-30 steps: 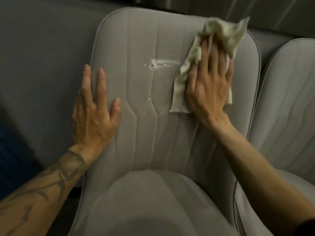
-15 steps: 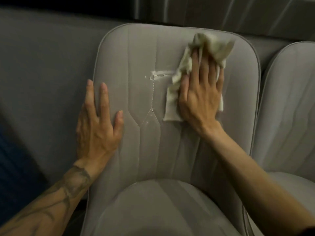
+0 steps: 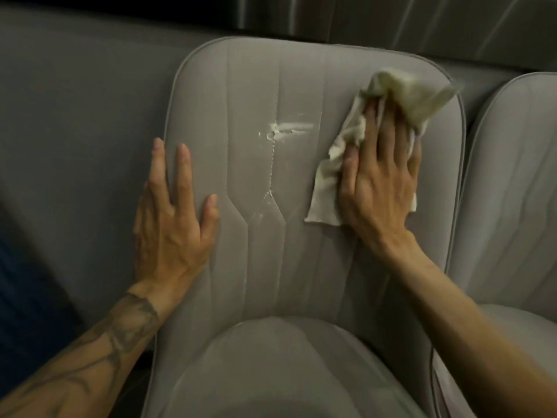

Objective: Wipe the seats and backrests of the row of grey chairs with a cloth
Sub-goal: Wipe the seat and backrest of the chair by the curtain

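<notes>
- Cloth [image 3: 417, 98], pale and crumpled, lies against the grey chair's backrest [image 3: 256, 86] just right of the white smear [image 3: 286, 129]. It is pinned under our right hand [image 3: 379, 182], and its upper end bunches, blurred, above the fingertips.
- Right fingers [image 3: 388, 131] are straight and close together, pressing the cloth flat to the upholstery rather than curling round it.
- Left hand [image 3: 171, 233] rests well left of the smear, at the backrest's edge. Its fingers [image 3: 182, 167] are spread and flat and hold nothing; we judge it braces the chair.
- We take the step in hand to be wiping the backrest. The smear and the faint trail running down from it are not yet cleaned.
- To do it well, we would sweep the cloth leftward across the smear with even palm pressure. We would turn to a clean face so residue lifts rather than spreads, then follow the seam downward.
- Seat [image 3: 271, 372] lies below the smear and a neighbouring chair [image 3: 512, 176] far right of it. Whether either has been wiped we cannot tell.
</notes>
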A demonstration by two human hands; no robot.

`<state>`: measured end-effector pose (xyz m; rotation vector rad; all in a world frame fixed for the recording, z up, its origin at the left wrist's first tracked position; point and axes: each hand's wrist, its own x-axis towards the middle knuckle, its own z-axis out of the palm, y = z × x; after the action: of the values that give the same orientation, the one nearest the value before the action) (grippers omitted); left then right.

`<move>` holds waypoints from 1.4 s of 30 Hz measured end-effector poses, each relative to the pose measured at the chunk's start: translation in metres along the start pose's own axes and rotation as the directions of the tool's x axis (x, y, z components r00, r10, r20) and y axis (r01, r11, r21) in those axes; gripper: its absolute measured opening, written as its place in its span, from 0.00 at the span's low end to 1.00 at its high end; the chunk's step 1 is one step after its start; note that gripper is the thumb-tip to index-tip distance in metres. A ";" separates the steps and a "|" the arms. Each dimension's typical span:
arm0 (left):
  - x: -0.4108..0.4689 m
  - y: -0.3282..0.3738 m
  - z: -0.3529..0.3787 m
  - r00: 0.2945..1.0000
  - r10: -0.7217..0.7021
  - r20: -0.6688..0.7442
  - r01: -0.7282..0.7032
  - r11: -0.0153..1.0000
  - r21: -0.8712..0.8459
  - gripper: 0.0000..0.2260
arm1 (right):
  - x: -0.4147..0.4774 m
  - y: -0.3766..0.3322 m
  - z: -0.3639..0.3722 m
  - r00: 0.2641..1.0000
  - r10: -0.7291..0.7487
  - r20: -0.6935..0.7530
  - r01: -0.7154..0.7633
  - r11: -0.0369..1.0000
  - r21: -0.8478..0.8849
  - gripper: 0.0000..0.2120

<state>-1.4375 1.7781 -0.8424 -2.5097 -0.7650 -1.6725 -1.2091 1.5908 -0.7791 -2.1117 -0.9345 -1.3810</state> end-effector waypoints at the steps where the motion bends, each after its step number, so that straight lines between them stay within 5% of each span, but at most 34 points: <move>1: 0.000 -0.001 0.001 1.000 0.000 -0.003 0.000 1.000 -0.003 0.31 | 0.000 -0.002 0.003 0.999 0.022 -0.033 -0.022 1.000 -0.009 0.30; 8: -0.001 0.000 0.002 1.000 0.005 -0.014 -0.005 1.000 -0.011 0.30 | -0.191 -0.028 0.017 0.971 -0.081 0.225 0.073 0.996 0.041 0.31; 16: -0.002 0.000 0.002 1.000 0.002 -0.007 -0.002 1.000 -0.020 0.31 | -0.149 -0.025 0.036 0.989 0.058 0.138 -0.054 0.998 -0.028 0.31; 20: -0.002 0.001 0.000 1.000 0.008 0.005 -0.008 1.000 -0.028 0.31 | -0.213 -0.040 0.028 0.966 -0.046 0.254 0.042 0.999 0.022 0.32; 23: -0.002 0.004 -0.004 1.000 -0.008 0.005 0.009 0.999 -0.032 0.31 | -0.182 -0.036 0.027 0.968 -0.109 0.226 0.089 0.991 0.097 0.30; 28: -0.003 0.003 0.001 1.000 -0.003 -0.017 0.003 1.000 -0.015 0.31 | -0.142 -0.044 0.039 0.989 0.077 0.125 -0.082 0.996 0.031 0.30; 33: -0.002 0.003 0.003 1.000 0.006 -0.022 -0.006 1.000 -0.003 0.31 | -0.198 -0.048 0.031 0.950 -0.154 0.270 0.126 0.985 0.120 0.29; 35: -0.003 0.003 0.003 1.000 0.003 -0.016 -0.003 1.000 -0.002 0.31 | -0.156 -0.037 0.028 0.957 -0.190 0.220 0.170 0.979 0.109 0.28; 40: -0.002 0.003 0.004 1.000 0.001 -0.018 -0.001 1.000 0.001 0.31 | -0.034 -0.036 0.030 0.991 0.110 -0.071 -0.109 0.994 0.030 0.29; 42: -0.003 0.003 0.004 1.000 -0.003 -0.019 0.003 1.000 0.000 0.31 | -0.045 -0.054 0.031 0.993 0.107 -0.048 -0.104 0.993 0.048 0.29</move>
<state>-1.4338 1.7749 -0.8459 -2.4902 -0.7673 -1.6943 -1.2429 1.6349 -0.8328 -2.0519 -0.8147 -1.3417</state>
